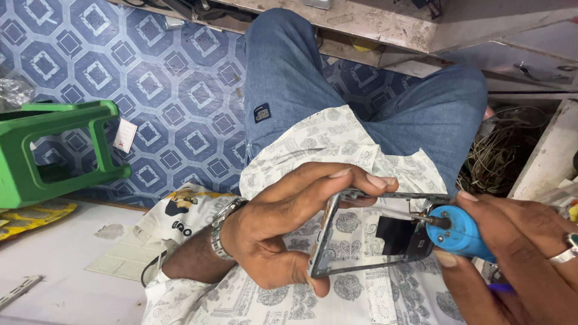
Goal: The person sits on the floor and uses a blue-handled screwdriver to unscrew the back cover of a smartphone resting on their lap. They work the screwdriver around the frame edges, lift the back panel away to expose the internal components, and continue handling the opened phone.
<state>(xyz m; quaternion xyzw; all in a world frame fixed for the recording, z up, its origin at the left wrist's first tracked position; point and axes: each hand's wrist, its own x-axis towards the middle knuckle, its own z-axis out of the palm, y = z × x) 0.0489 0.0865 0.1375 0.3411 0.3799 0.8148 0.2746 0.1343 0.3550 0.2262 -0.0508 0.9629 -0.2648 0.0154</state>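
Observation:
My left hand (289, 225) grips a thin metal phone frame (337, 268) over my lap, thumb on its lower edge and fingers curled over its top edge. The frame is open in the middle, with a dark part (397, 236) at its right end. My right hand (518, 253), with a ring on one finger, holds a blue-handled screwdriver (459, 233). Its thin metal tip points left into the frame's right end. A metal watch sits on my left wrist (224, 225).
I sit in blue jeans (289, 72) and a patterned white shirt. A green plastic stool (42, 150) lies tipped on the blue patterned floor (162, 78) at left. A tangle of wires (500, 153) sits at right beside a workbench edge (385, 30). A pale surface (54, 265) is lower left.

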